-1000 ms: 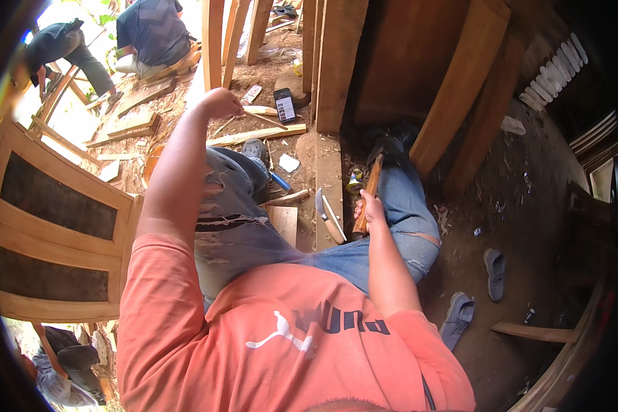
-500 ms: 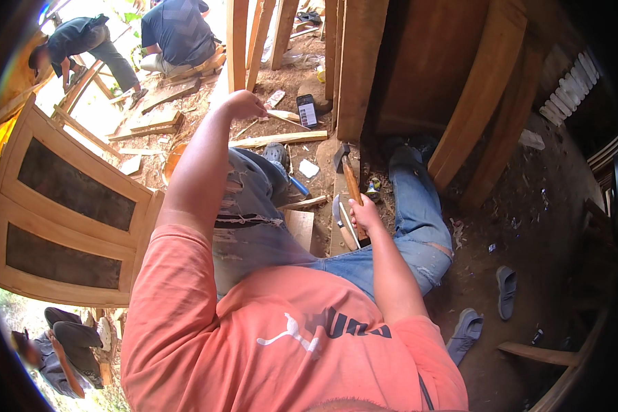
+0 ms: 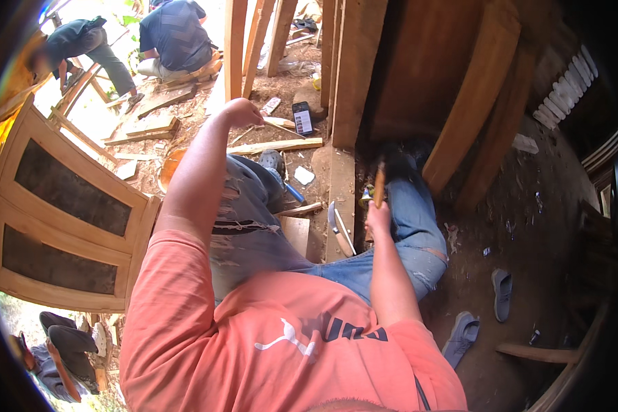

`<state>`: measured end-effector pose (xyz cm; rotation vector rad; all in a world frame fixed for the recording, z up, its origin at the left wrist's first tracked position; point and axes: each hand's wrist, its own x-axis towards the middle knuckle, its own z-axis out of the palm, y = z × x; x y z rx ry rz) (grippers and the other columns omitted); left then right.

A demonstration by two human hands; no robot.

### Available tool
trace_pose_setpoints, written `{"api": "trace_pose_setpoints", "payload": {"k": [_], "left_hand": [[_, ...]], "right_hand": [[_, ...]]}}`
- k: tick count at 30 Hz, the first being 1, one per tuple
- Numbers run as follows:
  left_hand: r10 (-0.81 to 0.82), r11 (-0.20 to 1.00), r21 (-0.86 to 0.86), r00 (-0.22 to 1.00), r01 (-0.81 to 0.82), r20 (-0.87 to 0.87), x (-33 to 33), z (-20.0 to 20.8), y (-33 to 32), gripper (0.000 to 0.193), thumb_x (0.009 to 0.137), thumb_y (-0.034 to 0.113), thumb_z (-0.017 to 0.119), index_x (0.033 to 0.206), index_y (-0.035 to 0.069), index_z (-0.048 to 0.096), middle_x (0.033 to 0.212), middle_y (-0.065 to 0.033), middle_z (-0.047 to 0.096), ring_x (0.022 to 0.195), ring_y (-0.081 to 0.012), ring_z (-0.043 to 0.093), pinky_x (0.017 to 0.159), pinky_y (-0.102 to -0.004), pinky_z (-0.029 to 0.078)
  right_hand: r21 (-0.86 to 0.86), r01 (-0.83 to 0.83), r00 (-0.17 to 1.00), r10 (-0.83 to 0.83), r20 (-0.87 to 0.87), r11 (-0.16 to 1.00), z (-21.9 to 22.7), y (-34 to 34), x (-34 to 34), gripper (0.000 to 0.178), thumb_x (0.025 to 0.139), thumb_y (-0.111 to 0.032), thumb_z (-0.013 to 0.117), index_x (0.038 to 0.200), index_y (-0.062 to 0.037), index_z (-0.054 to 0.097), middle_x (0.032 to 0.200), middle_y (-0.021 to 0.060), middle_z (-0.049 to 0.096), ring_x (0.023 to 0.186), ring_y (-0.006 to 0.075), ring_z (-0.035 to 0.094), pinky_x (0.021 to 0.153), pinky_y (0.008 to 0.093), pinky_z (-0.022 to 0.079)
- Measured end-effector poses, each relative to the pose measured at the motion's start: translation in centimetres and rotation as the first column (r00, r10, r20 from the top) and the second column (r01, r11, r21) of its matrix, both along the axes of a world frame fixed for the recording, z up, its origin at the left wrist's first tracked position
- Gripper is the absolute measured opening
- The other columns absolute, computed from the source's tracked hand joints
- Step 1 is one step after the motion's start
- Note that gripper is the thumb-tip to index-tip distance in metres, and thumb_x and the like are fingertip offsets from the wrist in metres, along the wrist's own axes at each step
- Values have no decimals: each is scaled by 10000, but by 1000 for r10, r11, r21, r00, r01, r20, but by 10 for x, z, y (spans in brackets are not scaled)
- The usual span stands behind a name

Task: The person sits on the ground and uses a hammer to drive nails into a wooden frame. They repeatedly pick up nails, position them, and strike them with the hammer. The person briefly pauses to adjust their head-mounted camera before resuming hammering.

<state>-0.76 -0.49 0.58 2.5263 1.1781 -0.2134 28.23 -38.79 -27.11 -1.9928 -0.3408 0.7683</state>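
My right hand (image 3: pixel 377 218) is wrapped round the wooden handle of a hammer (image 3: pixel 379 187). Its dark head is smeared by motion in front of my right shin. To the left of this hand, a curved-blade knife (image 3: pixel 341 240) with a wooden handle lies on a wooden board (image 3: pixel 342 185) between my legs. My left hand (image 3: pixel 242 112) is held out far forward, above the wood scraps, with its fingers bent and closed together; what they hold, if anything, I cannot make out. Beyond my left hand, a phone (image 3: pixel 302 118) with a lit screen rests on the ground.
A panelled wooden frame (image 3: pixel 134 233) stands at the left, and upright timbers (image 3: pixel 353 75) rise ahead. A blue-handled tool (image 3: pixel 295 193) lies by my left foot. Loose shoes (image 3: pixel 502 295) are at the right. Two people (image 3: pixel 175 38) work at the far left; another person (image 3: pixel 68 350) is at lower left.
My right hand has swung the hammer to the right, away from the board and toward my right leg. My left hand stays nearly in place, with the view shifted slightly.
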Motion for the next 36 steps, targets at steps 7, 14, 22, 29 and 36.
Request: {"api": "trace_pose_setpoints", "payload": {"k": [7, 14, 22, 29, 36], "left_hand": [[10, 996, 89, 996, -2, -85, 9, -13, 17, 440, 890, 497, 811, 1064, 94, 839, 1006, -160, 797, 893, -300, 743, 834, -436, 593], [-44, 999, -27, 997, 43, -67, 6, 4, -2, 380, 928, 452, 756, 1166, 165, 831, 1021, -113, 798, 869, -264, 732, 821, -412, 580], [43, 999, 4, 997, -43, -67, 1, -23, 11, 352, 857, 426, 838, 1116, 188, 856, 893, -81, 805, 814, -222, 753, 787, -388, 594], [-93, 995, 7, 976, 97, -197, -64, -48, 61, 467, 935, 485, 751, 1133, 68, 823, 1045, -169, 797, 909, -287, 739, 855, -437, 582], [51, 998, -34, 992, -55, -115, 8, -10, 8, 381, 883, 445, 803, 1112, 143, 846, 930, -94, 799, 833, -243, 746, 774, -396, 584]], "right_hand": [[247, 68, 955, 8, -295, 967, 18, -6, 0, 153, 1066, -217, 612, 1141, -123, 517, 659, -5, 454, 417, 133, 454, 361, 333, 401], [162, -239, 963, 255, -85, 957, 29, 5, -19, 160, 1081, -229, 592, 1108, -88, 522, 714, 37, 556, 453, 145, 549, 367, 340, 458], [14, -216, 937, 211, -279, 976, 13, 6, -24, 205, 1073, -258, 605, 1137, -87, 512, 719, 58, 553, 470, 196, 557, 408, 391, 495], [85, -287, 892, 299, -340, 954, 30, 25, -66, 254, 1105, -338, 555, 1163, -98, 492, 736, 60, 546, 500, 200, 560, 440, 393, 511], [55, -250, 900, 253, -356, 967, 16, -5, -11, 285, 1093, -368, 568, 1191, -114, 484, 782, 88, 574, 525, 226, 571, 466, 431, 537]]}}
